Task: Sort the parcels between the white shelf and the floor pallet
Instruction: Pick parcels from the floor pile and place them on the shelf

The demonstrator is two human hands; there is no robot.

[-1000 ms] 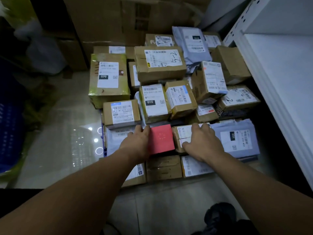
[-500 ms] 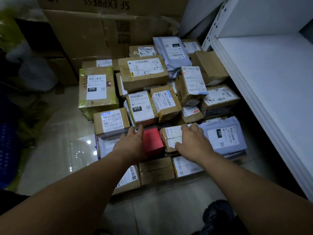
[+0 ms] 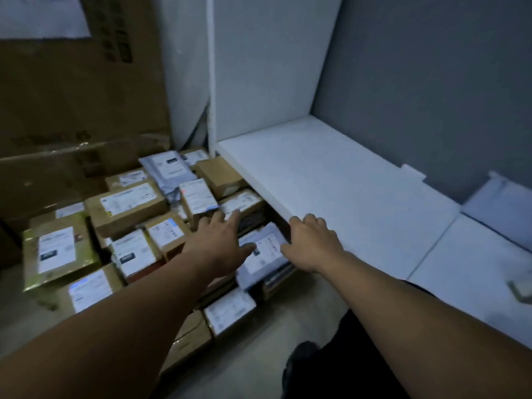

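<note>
Several labelled parcels, mostly brown boxes (image 3: 126,205), lie packed together on the floor left of the white shelf (image 3: 345,191). A grey plastic mailer (image 3: 260,254) with a white label sits at the pile's right edge, tilted up, just below the shelf's front lip. My right hand (image 3: 312,243) has its fingers curled over the mailer's right side and its thumb on top. My left hand (image 3: 221,240) reaches over the boxes with fingers spread and straight, its thumb touching the mailer's left part. The shelf board holds no parcels where I see it.
Large cardboard cartons (image 3: 72,96) stand behind the pile. A green-gold parcel (image 3: 57,251) lies at the left. A grey wall backs the shelf, and a small pale object (image 3: 521,289) sits on the shelf at the far right. My dark-clothed leg (image 3: 316,370) is below.
The view has swung right and up onto the shelf. Both hands left the red box and the small brown box and moved right to the grey mailer, which now tilts up.
</note>
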